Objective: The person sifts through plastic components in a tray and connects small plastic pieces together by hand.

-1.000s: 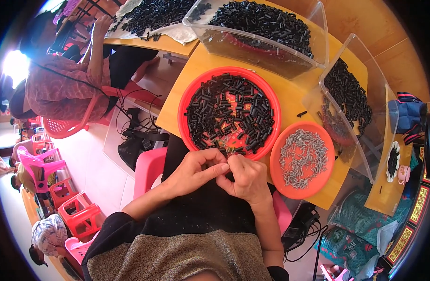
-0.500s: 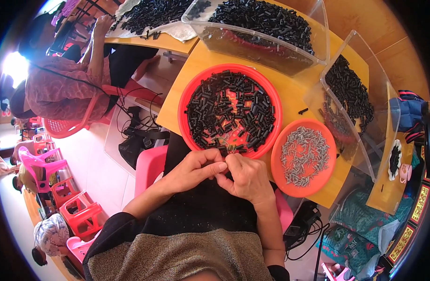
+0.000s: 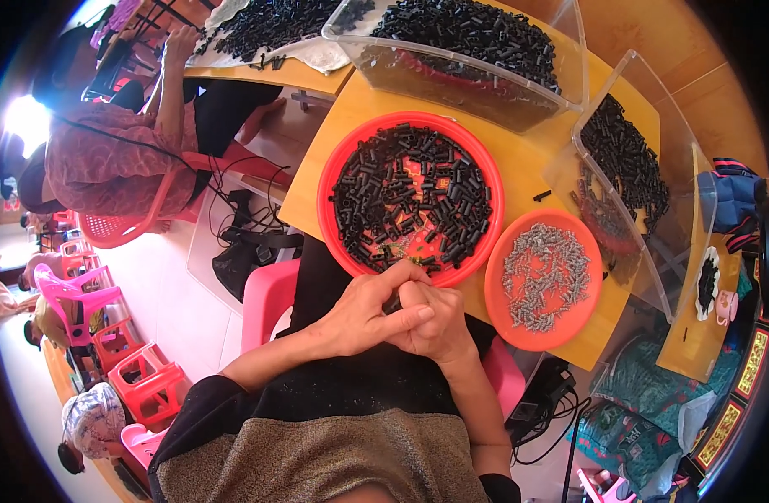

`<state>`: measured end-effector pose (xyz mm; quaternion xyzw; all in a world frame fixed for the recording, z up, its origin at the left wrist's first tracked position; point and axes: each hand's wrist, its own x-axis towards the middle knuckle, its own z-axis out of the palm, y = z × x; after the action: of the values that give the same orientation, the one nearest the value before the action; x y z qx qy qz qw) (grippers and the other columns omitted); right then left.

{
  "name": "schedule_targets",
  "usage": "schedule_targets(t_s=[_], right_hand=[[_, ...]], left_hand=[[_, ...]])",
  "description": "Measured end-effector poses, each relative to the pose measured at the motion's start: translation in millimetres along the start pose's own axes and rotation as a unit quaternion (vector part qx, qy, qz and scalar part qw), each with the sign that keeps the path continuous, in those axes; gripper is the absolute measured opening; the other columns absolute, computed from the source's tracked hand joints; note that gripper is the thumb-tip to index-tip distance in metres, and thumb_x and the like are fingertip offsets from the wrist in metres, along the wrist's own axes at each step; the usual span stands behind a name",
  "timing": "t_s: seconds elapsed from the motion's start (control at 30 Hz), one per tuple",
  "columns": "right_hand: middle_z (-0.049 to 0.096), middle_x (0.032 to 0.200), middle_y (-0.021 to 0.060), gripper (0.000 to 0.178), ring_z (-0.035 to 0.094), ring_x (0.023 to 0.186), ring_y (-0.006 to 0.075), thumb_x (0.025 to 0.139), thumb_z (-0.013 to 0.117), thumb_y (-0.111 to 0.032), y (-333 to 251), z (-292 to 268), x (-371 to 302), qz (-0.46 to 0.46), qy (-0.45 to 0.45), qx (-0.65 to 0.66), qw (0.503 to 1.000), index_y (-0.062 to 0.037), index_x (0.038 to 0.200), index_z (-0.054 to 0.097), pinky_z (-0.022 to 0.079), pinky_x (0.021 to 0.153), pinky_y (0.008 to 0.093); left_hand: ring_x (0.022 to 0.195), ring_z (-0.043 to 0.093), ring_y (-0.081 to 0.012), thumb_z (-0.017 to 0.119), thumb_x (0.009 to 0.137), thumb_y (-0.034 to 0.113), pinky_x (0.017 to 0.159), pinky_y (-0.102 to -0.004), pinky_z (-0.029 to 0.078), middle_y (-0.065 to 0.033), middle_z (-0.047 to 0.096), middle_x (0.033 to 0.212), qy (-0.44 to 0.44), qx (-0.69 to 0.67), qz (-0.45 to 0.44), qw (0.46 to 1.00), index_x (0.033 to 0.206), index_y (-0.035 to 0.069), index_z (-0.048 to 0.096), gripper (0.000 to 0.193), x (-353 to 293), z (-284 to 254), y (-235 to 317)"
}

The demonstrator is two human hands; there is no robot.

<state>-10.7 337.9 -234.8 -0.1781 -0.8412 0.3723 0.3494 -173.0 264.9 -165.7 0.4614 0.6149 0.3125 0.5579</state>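
**Bare left hand [image 3: 369, 312] folded against bare right hand [image 3: 439, 324] at a round red plastic basin [image 3: 326, 201]**

The hands met just beside the basin's near rim. The left thumb lay across the curled right fingers. Between the hands showed a small dark object [image 3: 392, 304], perhaps a tube; it was mostly hidden, so its direction and long axis could not be told, nor whether fingertips pinched it.

Inside the basin, short black tubes [image 3: 359, 201] pointed in mixed directions. To its right, an oval orange plastic tray [image 3: 542, 341] held small silvery metal pieces [image 3: 545, 272]. Above the tray, one loose black tube [image 3: 542, 196] lay on the yellow table [image 3: 518, 168], its long axis slanting slightly up to the right.
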Motion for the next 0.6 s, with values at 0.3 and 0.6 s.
schedule_targets(t_s=[0.3,0.6], right_hand=[[0.061,0.073,0.0077,0.05,0.069,0.062,0.0267,0.097,0.079,-0.05,0,1,-2,-0.037,0.025,-0.02,0.999,-0.0084,0.086,0.053,0.055,0.054,0.0405],[0.062,0.075,0.0085,0.021,0.064,0.061,0.0223,0.102,0.071,-0.02,-9,-28,9,0.116,-0.015,0.311,0.943,-0.0013,0.096,0.063,0.048,0.057,0.0362]], left_hand=[[0.083,0.066,-0.0122,0.076,0.104,0.04,0.073,-0.0323,0.054,-0.0083,0.069,0.093,0.065,-0.052,0.081,0.993,0.129,0.001,0.063,0.048,-1,13,-8],[0.074,0.066,-0.0202,0.081,0.097,0.035,0.067,-0.0324,0.054,-0.0088,0.066,0.091,0.133,0.11,0.251,0.953,0.145,0.003,0.068,0.059,-5,-3,-10]])
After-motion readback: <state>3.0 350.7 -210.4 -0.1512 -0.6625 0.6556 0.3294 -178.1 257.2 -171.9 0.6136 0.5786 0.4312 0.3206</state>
